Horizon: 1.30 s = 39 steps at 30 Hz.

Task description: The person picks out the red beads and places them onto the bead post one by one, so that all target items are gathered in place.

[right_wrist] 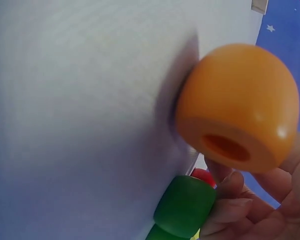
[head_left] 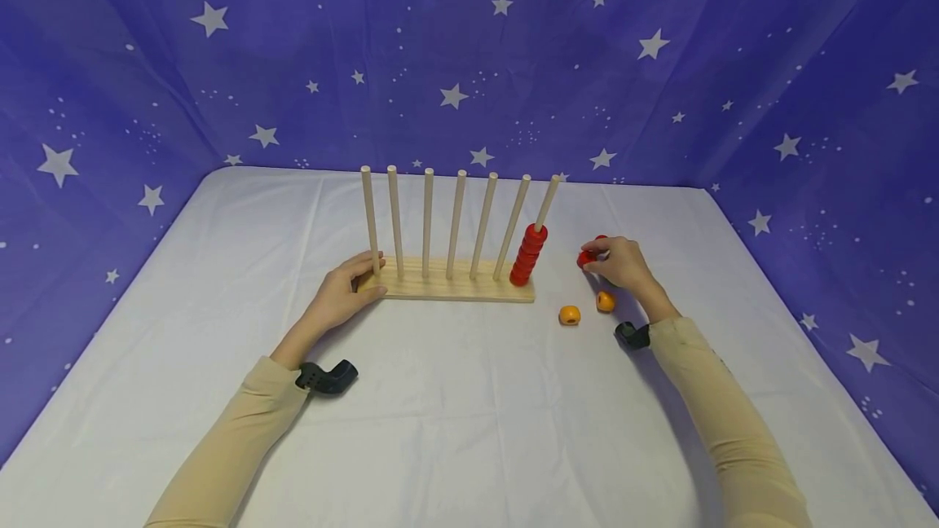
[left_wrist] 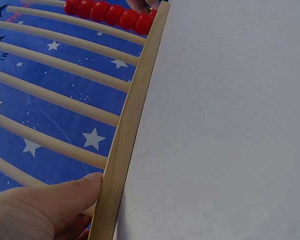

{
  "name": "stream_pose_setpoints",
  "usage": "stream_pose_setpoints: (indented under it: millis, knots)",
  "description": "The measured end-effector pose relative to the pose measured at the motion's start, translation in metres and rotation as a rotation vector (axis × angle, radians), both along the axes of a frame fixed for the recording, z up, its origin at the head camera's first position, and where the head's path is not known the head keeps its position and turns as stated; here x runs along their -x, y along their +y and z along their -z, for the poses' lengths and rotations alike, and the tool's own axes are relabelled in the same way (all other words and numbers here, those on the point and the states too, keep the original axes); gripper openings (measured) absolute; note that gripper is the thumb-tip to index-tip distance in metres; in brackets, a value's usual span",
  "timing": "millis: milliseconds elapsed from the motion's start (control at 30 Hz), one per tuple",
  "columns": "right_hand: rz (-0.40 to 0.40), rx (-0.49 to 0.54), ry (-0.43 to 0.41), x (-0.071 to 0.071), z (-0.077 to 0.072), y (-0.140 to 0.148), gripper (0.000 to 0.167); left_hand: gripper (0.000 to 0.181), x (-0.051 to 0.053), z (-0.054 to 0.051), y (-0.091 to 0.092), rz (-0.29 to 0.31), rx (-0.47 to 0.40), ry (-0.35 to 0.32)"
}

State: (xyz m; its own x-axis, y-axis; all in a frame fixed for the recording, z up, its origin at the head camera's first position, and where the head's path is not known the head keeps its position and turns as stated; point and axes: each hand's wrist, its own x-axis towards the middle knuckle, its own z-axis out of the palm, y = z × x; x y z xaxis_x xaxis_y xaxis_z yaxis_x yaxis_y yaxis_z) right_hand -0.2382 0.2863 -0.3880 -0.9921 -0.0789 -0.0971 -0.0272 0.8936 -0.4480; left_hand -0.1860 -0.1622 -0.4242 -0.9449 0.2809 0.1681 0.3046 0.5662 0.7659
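Observation:
A wooden peg rack (head_left: 455, 290) stands upright on the table, with several bare rods and a stack of red beads (head_left: 528, 255) on its rightmost rod. My left hand (head_left: 343, 293) grips the rack's left end; the thumb lies along the base's front edge (left_wrist: 107, 200). To the right of the rack, my right hand (head_left: 622, 263) pinches a red bead (head_left: 584, 259) at table height. Another red bead (head_left: 601, 238) shows just behind those fingers. Fingers partly cover a red bead (right_wrist: 203, 175) in the right wrist view.
Two orange beads (head_left: 569, 315) lie in front of my right hand; one orange bead (right_wrist: 239, 105) looms large in the right wrist view. Green beads (right_wrist: 184, 206) lie beside the right fingers there. A starry blue curtain (head_left: 455, 39) surrounds the white tablecloth (head_left: 440, 430).

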Motion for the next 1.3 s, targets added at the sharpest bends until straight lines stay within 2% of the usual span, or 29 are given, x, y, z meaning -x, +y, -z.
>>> stream_pose_setpoints:
  millis: [267,700,967,1300]
  knots:
    - [-0.015,-0.01,0.039,-0.002,-0.002,0.002,0.035,0.048,0.0,0.0,0.0,0.003,0.001,0.004]
    - [0.037,0.033,0.045,-0.007,-0.013,0.0,0.04,0.048,0.0,0.0,0.0,0.009,0.007,0.008]
    - [0.018,0.054,0.141,-0.013,-0.022,0.0,0.039,0.048,0.0,-0.001,0.0,0.006,0.015,0.004]
    - [0.012,0.058,0.262,-0.019,-0.042,-0.008,0.035,0.047,-0.001,-0.001,0.0,0.006,0.009,-0.002]
